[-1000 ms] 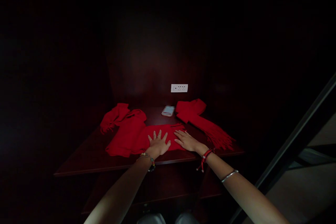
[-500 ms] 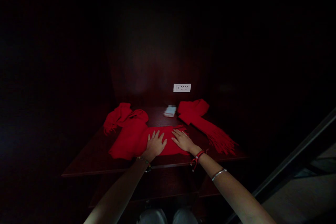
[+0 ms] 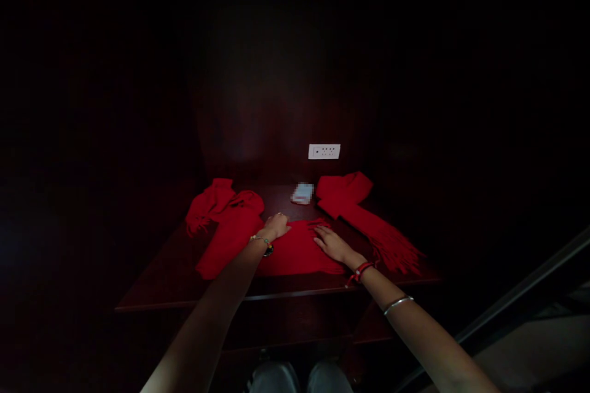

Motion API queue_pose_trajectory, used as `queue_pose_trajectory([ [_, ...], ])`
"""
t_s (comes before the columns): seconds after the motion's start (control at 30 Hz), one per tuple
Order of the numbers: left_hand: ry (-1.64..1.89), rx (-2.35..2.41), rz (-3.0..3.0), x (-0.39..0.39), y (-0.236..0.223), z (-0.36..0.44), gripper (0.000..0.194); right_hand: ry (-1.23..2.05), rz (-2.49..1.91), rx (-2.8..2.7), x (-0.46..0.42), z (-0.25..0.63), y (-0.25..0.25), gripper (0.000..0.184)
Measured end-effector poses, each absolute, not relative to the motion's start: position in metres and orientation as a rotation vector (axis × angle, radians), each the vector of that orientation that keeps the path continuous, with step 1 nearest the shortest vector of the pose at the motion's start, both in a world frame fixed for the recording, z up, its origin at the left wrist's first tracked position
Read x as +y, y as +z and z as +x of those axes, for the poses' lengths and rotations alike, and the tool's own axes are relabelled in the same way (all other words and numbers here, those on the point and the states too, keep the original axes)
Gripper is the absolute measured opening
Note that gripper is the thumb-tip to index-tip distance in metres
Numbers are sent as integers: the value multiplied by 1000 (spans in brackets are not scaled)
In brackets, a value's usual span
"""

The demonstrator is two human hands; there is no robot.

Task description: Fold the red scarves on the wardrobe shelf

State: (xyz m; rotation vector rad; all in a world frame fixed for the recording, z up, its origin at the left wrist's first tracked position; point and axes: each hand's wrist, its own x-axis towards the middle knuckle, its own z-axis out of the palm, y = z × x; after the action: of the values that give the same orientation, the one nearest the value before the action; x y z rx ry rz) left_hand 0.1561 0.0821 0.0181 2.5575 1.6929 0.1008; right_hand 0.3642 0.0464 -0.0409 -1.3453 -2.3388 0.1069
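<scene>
A red fringed scarf (image 3: pixel 295 255) lies spread across the front of a dark wooden shelf (image 3: pixel 157 282), its left part bunched up. At the scarf's far edge, my left hand (image 3: pixel 277 226) has its fingers curled down onto the cloth; the fingertips are hidden. My right hand (image 3: pixel 334 245) rests flat on the scarf's right part by the fringe, fingers stretched out. Behind and to the right lies a second red scarf (image 3: pixel 345 196), loosely folded, with its fringed end pointing to the front right.
A small pixelated pale object (image 3: pixel 303 193) lies between the scarves at the back. Above it, a white socket plate (image 3: pixel 324 151) is fixed to the back panel. A lower shelf and my knees (image 3: pixel 275 376) show below the front edge.
My left hand has gone from lying spread on the scarf to its far edge, with the fingers now curled. My right hand stays flat on the right part. The view has shifted slightly.
</scene>
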Motion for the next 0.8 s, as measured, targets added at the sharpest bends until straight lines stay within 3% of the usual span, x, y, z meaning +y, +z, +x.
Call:
queue_pose_trajectory([
  [0.07,131,1619,2577,82,23,155,21,77,-1321,-2289,44,363,-39,41],
  [0.23,253,1494,2564,70,74,134,31,33,-1289,-2125,36,359,-14,41],
  [0.33,392,1531,2418,54,121,93,29,93,-1252,-2141,29,357,-8,42],
  [0.47,278,1785,2274,34,158,16,25,198,-1208,-2258,20,353,-16,45],
  [0.6,93,2137,2158,24,149,-24,17,176,-1321,-2413,14,344,-26,46],
  [0.8,124,2227,2505,0,112,39,42,139,-1480,-2451,21,336,-16,41],
])
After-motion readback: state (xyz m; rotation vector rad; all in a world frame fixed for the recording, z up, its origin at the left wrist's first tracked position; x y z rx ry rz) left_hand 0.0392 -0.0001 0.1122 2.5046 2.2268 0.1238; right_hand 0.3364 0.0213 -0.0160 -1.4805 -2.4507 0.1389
